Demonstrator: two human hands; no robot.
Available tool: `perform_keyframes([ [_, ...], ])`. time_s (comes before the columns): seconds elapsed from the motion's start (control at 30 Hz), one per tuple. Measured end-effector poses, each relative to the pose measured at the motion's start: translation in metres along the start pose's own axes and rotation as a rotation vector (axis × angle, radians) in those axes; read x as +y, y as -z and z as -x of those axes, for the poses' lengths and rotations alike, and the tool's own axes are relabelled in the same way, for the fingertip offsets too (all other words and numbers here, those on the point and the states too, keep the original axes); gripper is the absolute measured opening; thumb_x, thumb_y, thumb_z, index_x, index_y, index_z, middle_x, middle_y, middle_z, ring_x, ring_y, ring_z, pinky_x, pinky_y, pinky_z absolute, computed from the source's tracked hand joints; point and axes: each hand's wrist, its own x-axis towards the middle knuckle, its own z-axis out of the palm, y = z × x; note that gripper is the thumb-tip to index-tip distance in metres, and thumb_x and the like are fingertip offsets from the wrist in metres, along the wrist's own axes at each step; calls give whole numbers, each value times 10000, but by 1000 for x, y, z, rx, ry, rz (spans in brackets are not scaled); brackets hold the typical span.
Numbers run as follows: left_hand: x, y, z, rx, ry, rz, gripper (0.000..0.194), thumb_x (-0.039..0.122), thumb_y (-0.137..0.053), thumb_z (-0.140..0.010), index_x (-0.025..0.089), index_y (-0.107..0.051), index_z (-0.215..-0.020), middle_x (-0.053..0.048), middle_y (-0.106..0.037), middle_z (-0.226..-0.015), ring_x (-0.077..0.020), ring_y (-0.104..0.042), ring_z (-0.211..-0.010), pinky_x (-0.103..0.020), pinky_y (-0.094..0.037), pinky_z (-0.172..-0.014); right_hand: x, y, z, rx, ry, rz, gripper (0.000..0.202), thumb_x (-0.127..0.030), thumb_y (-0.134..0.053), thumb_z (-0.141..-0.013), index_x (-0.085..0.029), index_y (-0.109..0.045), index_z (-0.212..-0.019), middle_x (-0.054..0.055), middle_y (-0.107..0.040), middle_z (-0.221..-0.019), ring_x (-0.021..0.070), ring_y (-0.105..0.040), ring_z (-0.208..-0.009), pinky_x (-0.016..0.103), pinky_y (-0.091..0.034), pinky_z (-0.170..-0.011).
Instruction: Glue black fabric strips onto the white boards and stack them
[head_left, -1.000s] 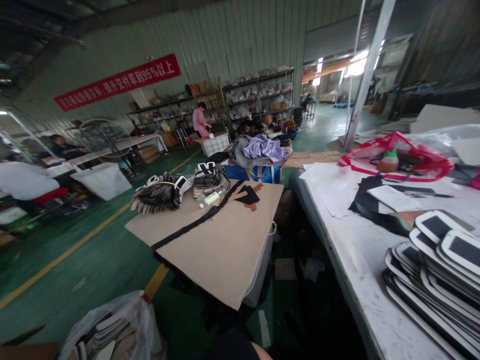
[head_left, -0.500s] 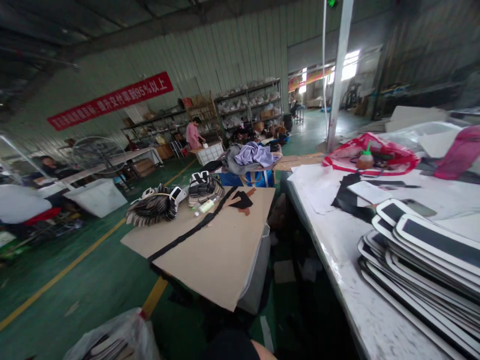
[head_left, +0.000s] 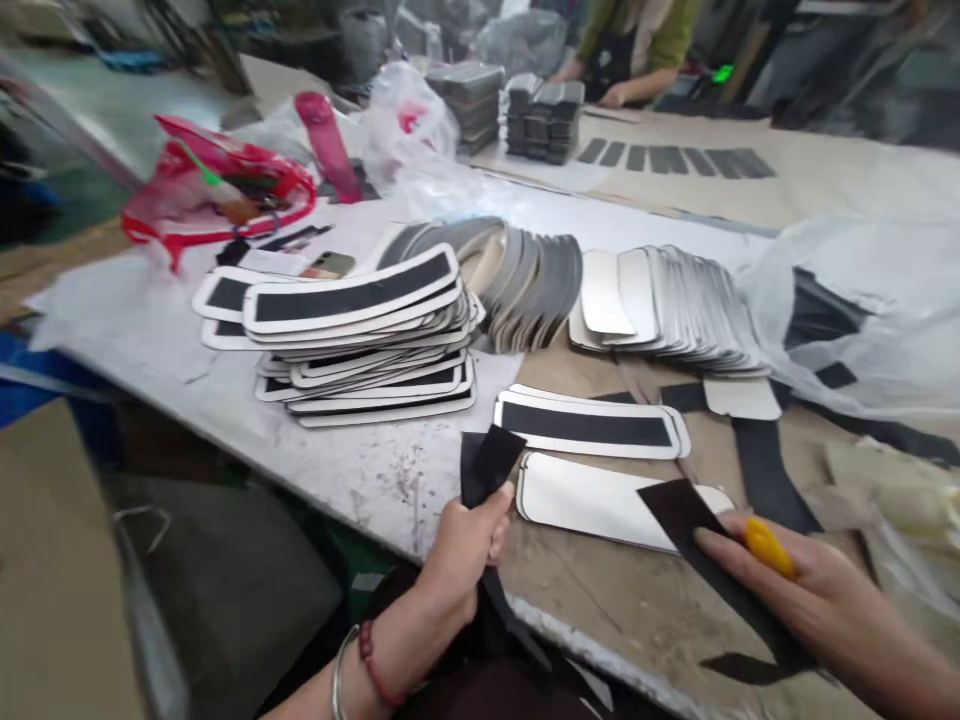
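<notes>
My left hand (head_left: 466, 545) is closed round black strips (head_left: 491, 462) at the table's front edge, their ends hanging below the fist. To the right, my right hand (head_left: 780, 570) pinches another black strip (head_left: 697, 530) and also holds a yellow-handled tool (head_left: 769, 547), mostly hidden by the fingers. Between and beyond the hands lie a white curved piece (head_left: 600, 500) and, behind it, white-rimmed pieces with a black centre (head_left: 585, 422). A tall stack of similar black-centred pieces (head_left: 360, 300) stands to the left.
Fanned grey pieces (head_left: 536, 285) and white pieces (head_left: 675, 305) stand behind. A red bag (head_left: 217, 190), a pink bottle (head_left: 326, 145) and clear plastic (head_left: 885, 300) are on the table (head_left: 360, 470). Across it, a person in green sleeves (head_left: 667, 50) works near dark stacks.
The view has swung right and down from the hall to the table. Both my hands are now visible, holding black strips; neither showed before.
</notes>
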Motion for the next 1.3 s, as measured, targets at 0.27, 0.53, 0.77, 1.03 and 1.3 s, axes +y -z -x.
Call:
perform_keyframes([
  [0.27,14,-5,-4,-103,14,-122,435,438,-696,-664,176,-412,-462,53,-362,-404,-49,-276,-383,-227,-174,-419,-55,-16,-39,-620,117,6,332,-432,-439,-869,-195,-480,-640,-7,-540,-618,129,-460,-560,243,-353,-526],
  [0.53,13,0,-17,-137,48,-158,419,403,-665,-671,198,-373,-451,61,-337,-389,-59,-267,-364,-244,-165,-411,-79,-43,-83,-720,168,215,271,-371,-513,-839,-152,-626,-727,33,-626,-685,134,-499,-589,229,-315,-529],
  [0.77,20,0,-19,-156,77,-187,415,406,-664,-662,186,-396,-433,51,-355,-403,-61,-289,-375,-240,-179,-420,-82,-57,-97,-744,173,388,262,-357,-527,-839,-150,-667,-761,46,-612,-635,147,-516,-573,224,-295,-486],
  [1.03,32,-4,-19,-149,75,-315,443,393,-709,-622,179,-407,-378,41,-356,-358,-62,-287,-363,-234,-178,-412,-86,-56,-94,-716,170,422,277,-370,-516,-843,-145,-675,-815,66,-656,-700,150,-553,-591,228,-306,-493],
  [1.3,26,-14,-27,-17,-2,-382,310,382,-747,-575,177,-532,-487,82,-316,-339,-71,-259,-355,-230,-183,-392,-89,-55,-92,-670,154,406,271,-352,-542,-819,-137,-692,-890,96,-687,-802,176,-599,-679,226,-326,-521],
])
